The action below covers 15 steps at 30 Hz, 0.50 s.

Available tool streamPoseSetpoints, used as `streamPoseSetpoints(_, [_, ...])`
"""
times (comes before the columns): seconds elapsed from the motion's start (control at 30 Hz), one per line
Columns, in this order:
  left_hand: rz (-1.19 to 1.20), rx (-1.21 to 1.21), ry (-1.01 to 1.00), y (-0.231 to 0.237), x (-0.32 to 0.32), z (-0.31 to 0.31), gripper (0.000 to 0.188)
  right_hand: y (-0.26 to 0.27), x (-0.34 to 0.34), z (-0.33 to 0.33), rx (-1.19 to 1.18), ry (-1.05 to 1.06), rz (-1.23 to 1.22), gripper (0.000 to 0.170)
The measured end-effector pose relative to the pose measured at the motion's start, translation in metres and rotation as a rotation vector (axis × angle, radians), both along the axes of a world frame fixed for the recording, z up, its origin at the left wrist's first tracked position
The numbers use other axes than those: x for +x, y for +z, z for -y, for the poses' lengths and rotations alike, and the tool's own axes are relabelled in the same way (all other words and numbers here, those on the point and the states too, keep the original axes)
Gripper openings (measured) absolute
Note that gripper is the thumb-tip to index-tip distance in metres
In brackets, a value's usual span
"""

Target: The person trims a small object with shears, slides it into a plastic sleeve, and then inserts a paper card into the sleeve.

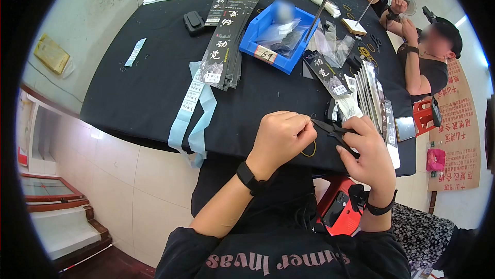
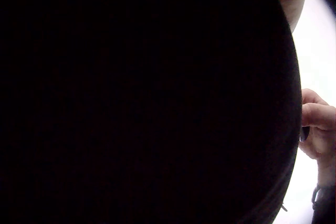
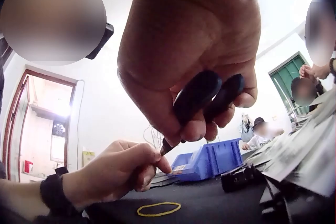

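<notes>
My right hand (image 1: 368, 150) grips black-handled scissors (image 1: 335, 130), their dark blades pointing toward my left hand (image 1: 283, 137). That left hand is curled, thumb against the bent index finger, right at the blade tips; I cannot tell whether something small is pinched there. In the right wrist view the scissors' thick handles (image 3: 197, 98) sit within the right hand's (image 3: 189, 50) fingers, above the left hand (image 3: 118, 174). A yellow rubber band (image 3: 159, 209) lies on the black cloth below. Dark fabric fills most of the left wrist view, with the right hand (image 2: 319, 124) at its edge.
A blue bin (image 1: 276, 65) holding plastic bags stands mid-table. Printed sleeves (image 1: 227, 47) lie left of it, and more packets (image 1: 368, 101) are stacked right. A blue label strip (image 1: 180, 121) hangs over the table edge. Another person (image 1: 430, 57) sits at the right.
</notes>
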State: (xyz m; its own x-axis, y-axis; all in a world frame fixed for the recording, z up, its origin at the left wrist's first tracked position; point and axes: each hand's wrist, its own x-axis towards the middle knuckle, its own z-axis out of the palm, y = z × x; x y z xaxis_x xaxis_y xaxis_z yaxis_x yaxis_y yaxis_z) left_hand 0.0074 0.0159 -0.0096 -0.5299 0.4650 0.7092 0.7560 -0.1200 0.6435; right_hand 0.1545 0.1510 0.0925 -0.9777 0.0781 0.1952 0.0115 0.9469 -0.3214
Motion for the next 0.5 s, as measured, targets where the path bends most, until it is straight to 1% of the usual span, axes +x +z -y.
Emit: streamPoseSetpoints(0.5, [0.006, 0.015, 0.005, 0.0002, 0.0007, -0.0003, 0.006, 0.0013, 0.0008, 0.0019, 0.004, -0.006, -0.045, 0.015])
